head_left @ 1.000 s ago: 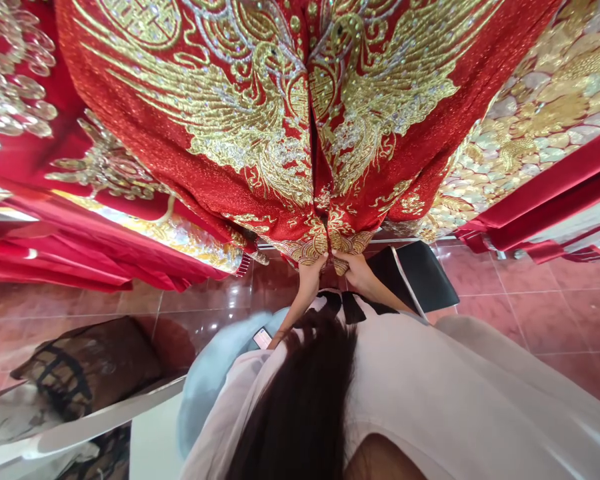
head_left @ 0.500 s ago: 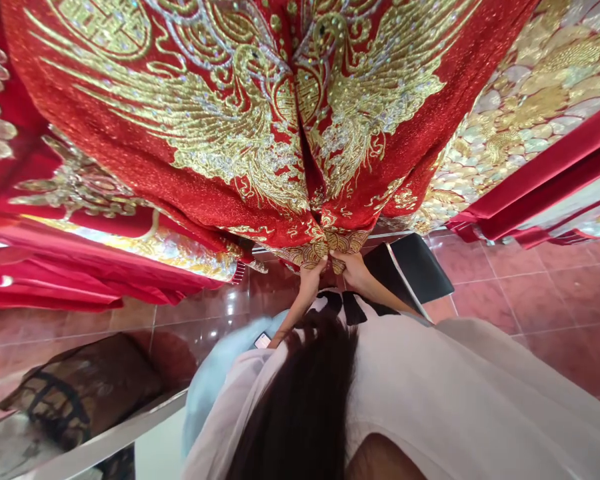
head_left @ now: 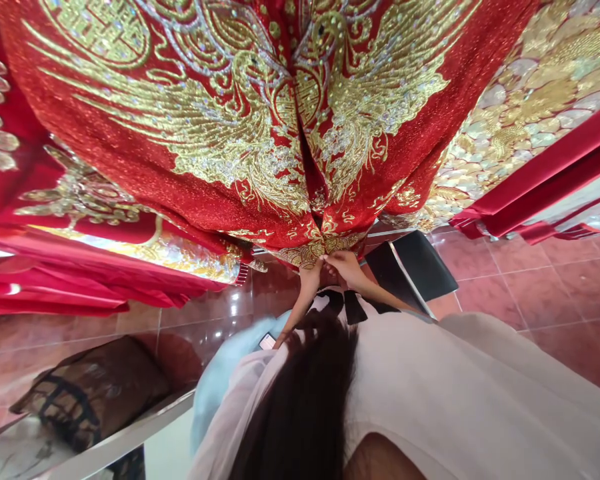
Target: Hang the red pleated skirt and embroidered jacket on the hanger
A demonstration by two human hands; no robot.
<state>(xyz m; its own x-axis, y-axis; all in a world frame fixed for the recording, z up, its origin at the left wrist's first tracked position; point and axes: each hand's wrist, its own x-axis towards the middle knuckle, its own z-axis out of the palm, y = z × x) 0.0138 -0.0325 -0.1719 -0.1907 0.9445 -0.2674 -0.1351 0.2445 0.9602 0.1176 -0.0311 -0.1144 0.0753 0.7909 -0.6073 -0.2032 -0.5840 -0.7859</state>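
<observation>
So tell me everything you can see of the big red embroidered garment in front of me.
The garment is glittery red, fabric-like, with two facing gold birds, round gold emblems and sparkling, sequin-like dots. A narrow opening runs down its front, and wavy gold patterning edges the hem. Its top is out of view. Your left hand and right hand meet at the hem.

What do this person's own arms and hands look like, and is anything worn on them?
The left hand and right hand are bare, with no gloves; rings are too small to make out. Both forearms are uncovered near the wrists. Higher up, the left arm has a loose, whitish sleeve; the right sleeve's edge is unclear.
</observation>
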